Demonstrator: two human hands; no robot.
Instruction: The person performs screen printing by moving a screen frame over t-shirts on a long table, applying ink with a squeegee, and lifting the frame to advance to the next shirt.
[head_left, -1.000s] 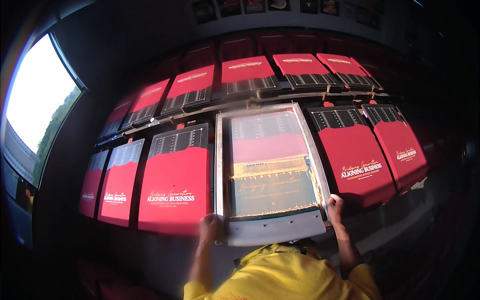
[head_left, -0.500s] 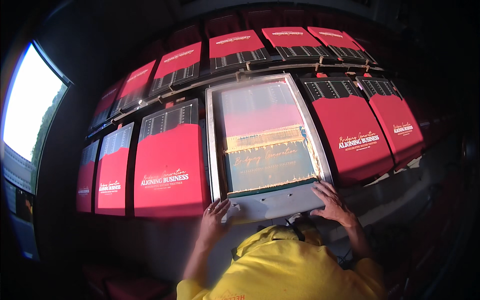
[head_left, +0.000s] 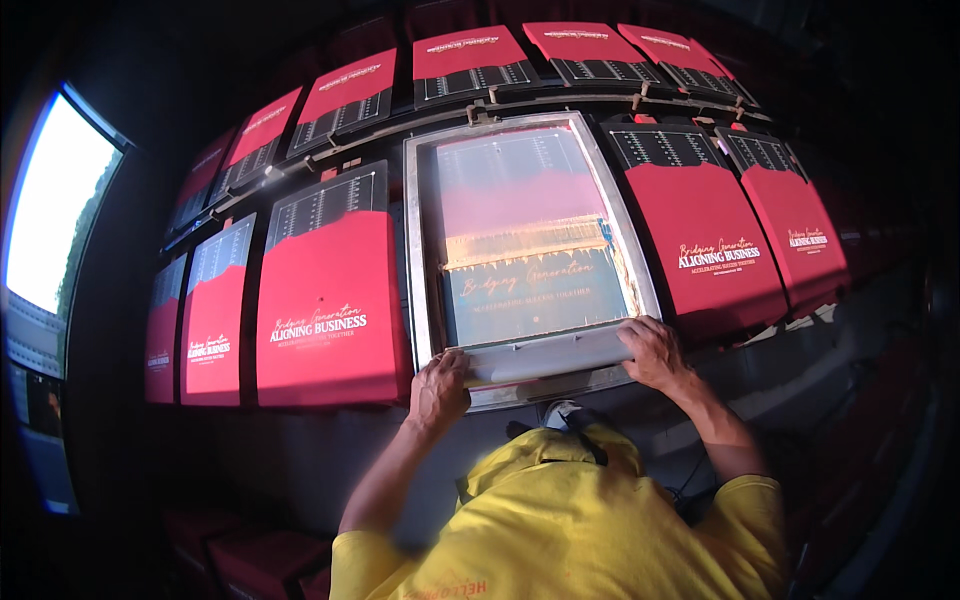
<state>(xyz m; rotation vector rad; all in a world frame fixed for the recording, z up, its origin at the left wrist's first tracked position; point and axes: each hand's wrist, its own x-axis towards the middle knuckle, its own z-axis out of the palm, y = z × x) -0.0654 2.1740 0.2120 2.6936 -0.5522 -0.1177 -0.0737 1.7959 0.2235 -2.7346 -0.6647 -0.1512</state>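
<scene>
A framed printing screen is held along its near edge — by the left hand and right hand — and flanked by red printed fabric.

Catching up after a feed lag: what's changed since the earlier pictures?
The left hand and right hand let go of the frame's sides and took the pale bar near its ends. The bar shifted forward, baring the frame's near rim. The surrounding red shirts stayed put.

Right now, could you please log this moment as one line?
left hand: gripping left end of grey bar; right hand: gripping its right end; screen frame: between red shirts
</scene>
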